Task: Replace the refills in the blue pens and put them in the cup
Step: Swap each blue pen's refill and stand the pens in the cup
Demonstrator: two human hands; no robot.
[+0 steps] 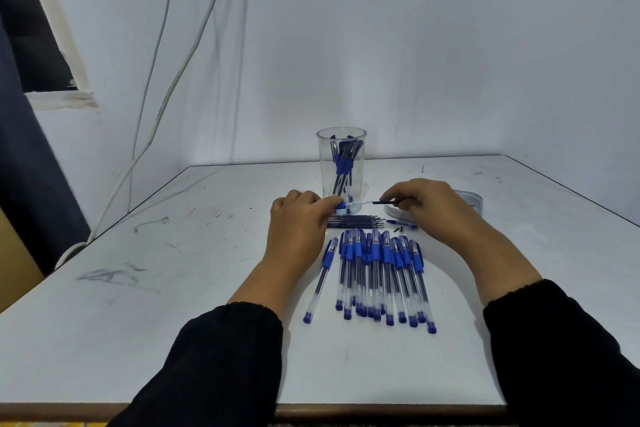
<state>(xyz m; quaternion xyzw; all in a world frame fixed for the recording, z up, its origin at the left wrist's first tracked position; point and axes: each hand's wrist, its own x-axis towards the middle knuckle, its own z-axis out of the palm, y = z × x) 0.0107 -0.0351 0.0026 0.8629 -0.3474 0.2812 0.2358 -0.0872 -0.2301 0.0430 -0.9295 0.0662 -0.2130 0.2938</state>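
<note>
While the left hand (299, 218) grips the pen barrel (348, 207), right fingers (394, 199) pinch its refill (377, 203).

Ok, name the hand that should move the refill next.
Right. The right hand already pinches the refill, whose other end is at the barrel held by the left hand.

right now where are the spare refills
In the head view, the spare refills lie in a bundle mid-table, just beyond the row of blue pens and before the cup.
</note>
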